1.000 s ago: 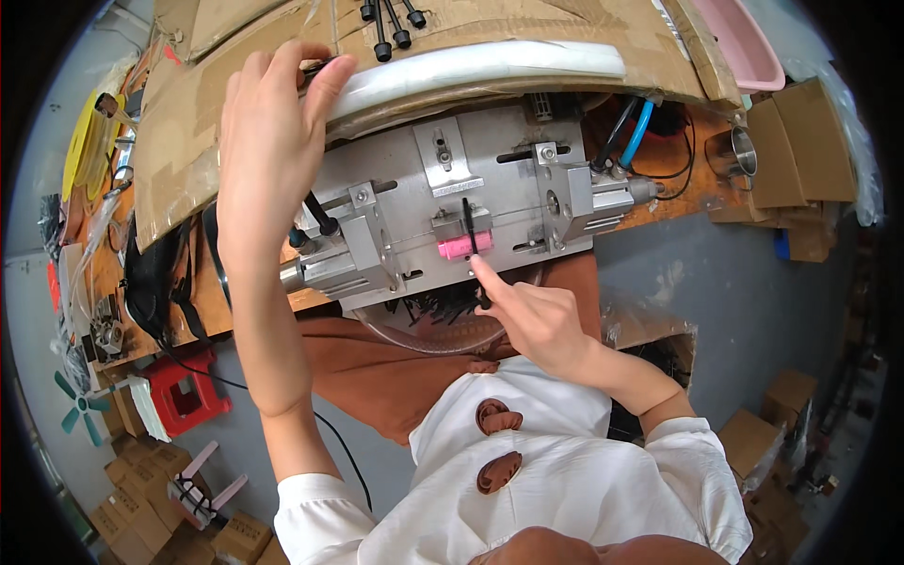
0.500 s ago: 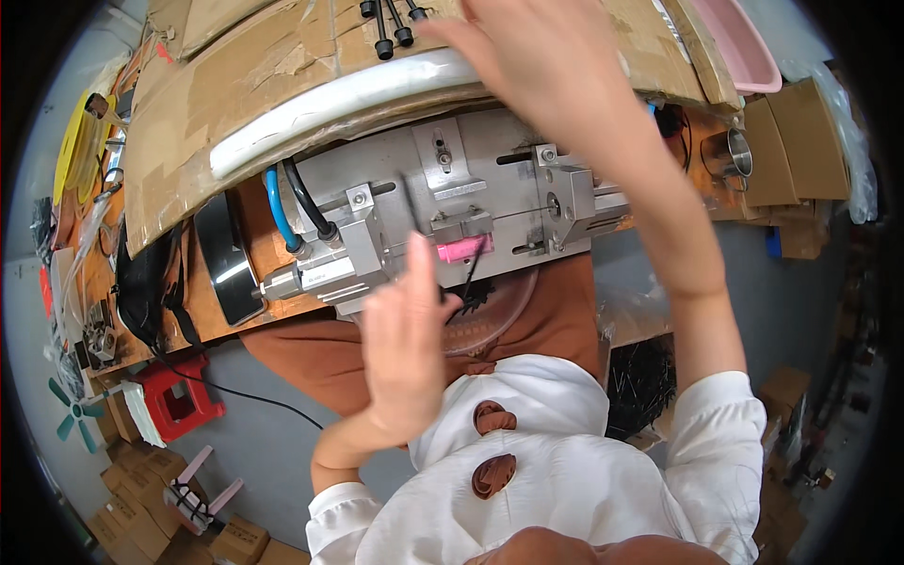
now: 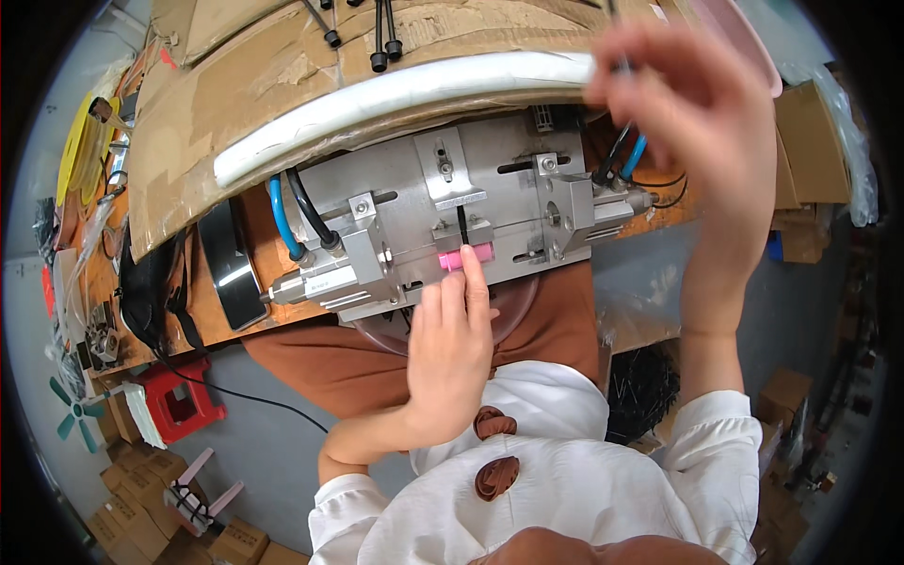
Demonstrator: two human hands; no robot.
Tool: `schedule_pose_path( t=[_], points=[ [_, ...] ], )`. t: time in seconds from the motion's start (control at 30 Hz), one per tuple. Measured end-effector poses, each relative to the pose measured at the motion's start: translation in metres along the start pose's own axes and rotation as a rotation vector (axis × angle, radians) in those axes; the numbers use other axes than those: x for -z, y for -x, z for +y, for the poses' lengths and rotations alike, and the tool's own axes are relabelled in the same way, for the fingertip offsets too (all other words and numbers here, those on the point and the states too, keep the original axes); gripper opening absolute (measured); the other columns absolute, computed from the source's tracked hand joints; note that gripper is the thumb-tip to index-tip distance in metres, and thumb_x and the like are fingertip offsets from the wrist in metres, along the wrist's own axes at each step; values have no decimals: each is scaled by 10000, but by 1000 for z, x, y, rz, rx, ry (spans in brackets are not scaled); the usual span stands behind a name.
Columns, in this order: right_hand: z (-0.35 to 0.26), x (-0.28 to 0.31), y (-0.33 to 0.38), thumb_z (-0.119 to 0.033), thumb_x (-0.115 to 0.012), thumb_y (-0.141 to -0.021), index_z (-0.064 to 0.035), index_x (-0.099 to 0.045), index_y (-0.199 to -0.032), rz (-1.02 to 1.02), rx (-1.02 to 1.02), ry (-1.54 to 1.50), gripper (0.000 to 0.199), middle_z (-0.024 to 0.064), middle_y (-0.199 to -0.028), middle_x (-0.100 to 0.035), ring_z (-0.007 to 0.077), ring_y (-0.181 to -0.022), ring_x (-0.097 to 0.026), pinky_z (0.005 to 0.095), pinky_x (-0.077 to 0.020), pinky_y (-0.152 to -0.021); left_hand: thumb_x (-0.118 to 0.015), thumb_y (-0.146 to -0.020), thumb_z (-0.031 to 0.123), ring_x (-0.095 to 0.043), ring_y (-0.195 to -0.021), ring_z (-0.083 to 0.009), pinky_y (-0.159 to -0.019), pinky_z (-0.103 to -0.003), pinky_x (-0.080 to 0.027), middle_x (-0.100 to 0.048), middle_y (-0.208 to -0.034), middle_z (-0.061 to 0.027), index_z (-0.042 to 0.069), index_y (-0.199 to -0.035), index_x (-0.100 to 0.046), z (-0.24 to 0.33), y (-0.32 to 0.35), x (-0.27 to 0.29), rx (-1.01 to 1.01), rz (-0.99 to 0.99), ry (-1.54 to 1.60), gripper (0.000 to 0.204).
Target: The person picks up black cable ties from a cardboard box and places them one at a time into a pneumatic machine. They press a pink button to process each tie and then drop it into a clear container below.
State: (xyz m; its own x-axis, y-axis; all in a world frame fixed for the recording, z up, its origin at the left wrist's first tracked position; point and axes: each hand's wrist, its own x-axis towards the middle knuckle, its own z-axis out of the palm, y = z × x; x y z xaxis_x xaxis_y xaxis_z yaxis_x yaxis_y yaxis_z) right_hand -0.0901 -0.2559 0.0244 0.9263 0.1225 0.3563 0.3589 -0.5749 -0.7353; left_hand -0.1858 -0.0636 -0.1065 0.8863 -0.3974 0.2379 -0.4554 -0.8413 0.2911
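My left hand (image 3: pixel 450 330) is over the near edge of a grey metal clamping fixture (image 3: pixel 490 235). Its index finger is stretched onto a pink block (image 3: pixel 481 252) and the near end of a short black rod (image 3: pixel 462 221) set in the middle; the other fingers are bent, and the thumb is hidden. My right hand (image 3: pixel 692 104) is raised to the right of the cardboard, smeared by motion. Its fingers look closed on a thin dark rod (image 3: pixel 613 9), only partly visible. Several black rods with thicker ends (image 3: pixel 379 42) lie on the cardboard (image 3: pixel 282 80).
A white padded roll (image 3: pixel 377 94) edges the cardboard above the fixture. Blue and black hoses (image 3: pixel 282 221) run to its left cylinder. A phone (image 3: pixel 231 264) lies left on the wooden bench. Below the fixture, a clear bowl (image 3: pixel 386 334) rests at my lap. A red stool (image 3: pixel 184 400) stands lower left.
My right hand has swung from the rods on the cardboard out to the right. My left hand has moved right, its index finger now on the pink block. The black rod there now stands straighter.
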Motion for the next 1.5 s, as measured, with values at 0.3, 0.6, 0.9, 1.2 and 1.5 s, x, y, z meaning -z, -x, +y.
schedule_pose_path(
  t=[0.3,0.6,0.9,1.2,1.5],
  points=[
    [47,-112,146,29,-652,-720,92,-493,-1293,-102,300,247,597,30,-667,-526,112,-529,-491,272,-413,-443,-619,-889,171,-518,-828,-190,-752,-307,-434,-561,-875,-61,64,-1110,-605,-95,-157,76,-232,392,36,246],
    [39,-117,134,-33,-708,-738,47,-526,-1278,-126,246,298,576,38,-603,-512,144,-513,-528,288,-429,-459,-652,-859,92,-453,-704,-80,-665,-226,-417,-555,-829,14,66,-1101,-617,-97,-155,99,-116,68,313,246],
    [45,-27,-55,-74,-661,-829,-44,-634,-1081,-40,462,964,255,130,-907,-700,162,-755,-684,293,-491,-528,-725,-676,-38,-484,-743,-217,-676,-331,-426,-526,-846,-82,-33,-1367,-451,-40,-37,63,-95,328,126,743],
    [-2,1,-50,-45,-604,-786,39,-661,-841,-193,145,250,115,177,-720,-656,321,-656,-645,362,-521,-602,-726,-724,25,-490,-813,-257,-725,-366,-415,-523,-914,-91,-40,-1375,-411,1,12,-18,21,85,67,726],
    [38,-45,87,41,-737,-727,-14,-654,-1054,45,205,-91,342,104,-966,-698,153,-705,-669,227,-530,-571,-703,-734,8,-496,-841,-263,-748,-367,-428,-526,-926,-107,-8,-1335,-472,-13,1,-2,-22,93,112,644]
  ],
)
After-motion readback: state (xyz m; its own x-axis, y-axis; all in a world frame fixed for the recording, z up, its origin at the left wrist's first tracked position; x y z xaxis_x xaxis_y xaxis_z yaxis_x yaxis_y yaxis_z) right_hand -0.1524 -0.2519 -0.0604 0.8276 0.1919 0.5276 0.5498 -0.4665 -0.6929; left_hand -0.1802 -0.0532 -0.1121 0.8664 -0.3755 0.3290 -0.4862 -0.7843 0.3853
